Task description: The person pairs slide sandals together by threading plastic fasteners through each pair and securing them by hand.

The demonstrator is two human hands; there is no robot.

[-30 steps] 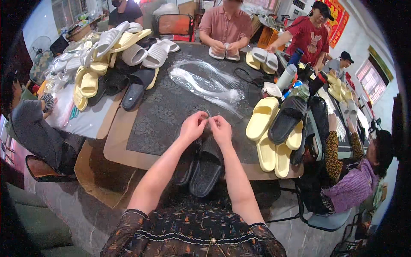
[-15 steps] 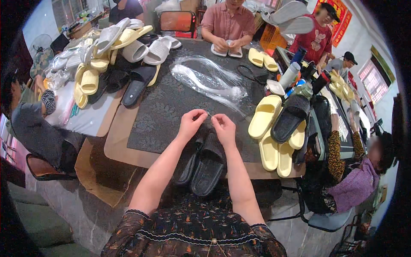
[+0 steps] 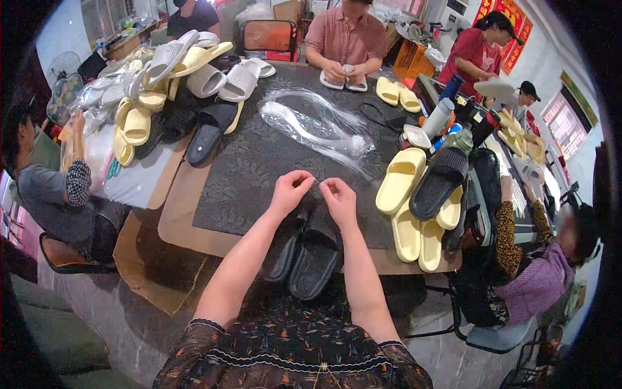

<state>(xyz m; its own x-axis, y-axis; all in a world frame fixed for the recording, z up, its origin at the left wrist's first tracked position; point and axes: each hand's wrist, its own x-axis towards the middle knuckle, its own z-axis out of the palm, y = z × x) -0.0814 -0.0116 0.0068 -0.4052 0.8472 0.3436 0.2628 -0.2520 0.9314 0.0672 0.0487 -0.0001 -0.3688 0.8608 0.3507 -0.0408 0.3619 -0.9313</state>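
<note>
My left hand (image 3: 291, 193) and my right hand (image 3: 339, 200) meet near the table's front edge, thumbs and forefingers pinched together. A small, thin, pale strand seems to run between the fingertips; it is too fine to make out fully. Directly beneath them, a pair of black slide slippers (image 3: 315, 258) lies at the edge with soles toward me, their ribbed straps partly hidden by my hands. Beyond my hands a bundle of clear, thin plastic strands (image 3: 291, 123), bound in white, curves across the dark mat (image 3: 233, 188).
Yellow slippers (image 3: 400, 181) and a black slipper (image 3: 440, 183) are stacked to the right, near bottles (image 3: 439, 115). Grey, yellow and black slippers (image 3: 137, 124) pile up at the left. Across the table a person (image 3: 346, 39) handles white slippers; several co-workers sit or stand around.
My hands stay nearly in place, fingertips still pinched close together. At the right, the co-worker in red has lowered a pair of pale slippers; the person at the left has raised a hand.
</note>
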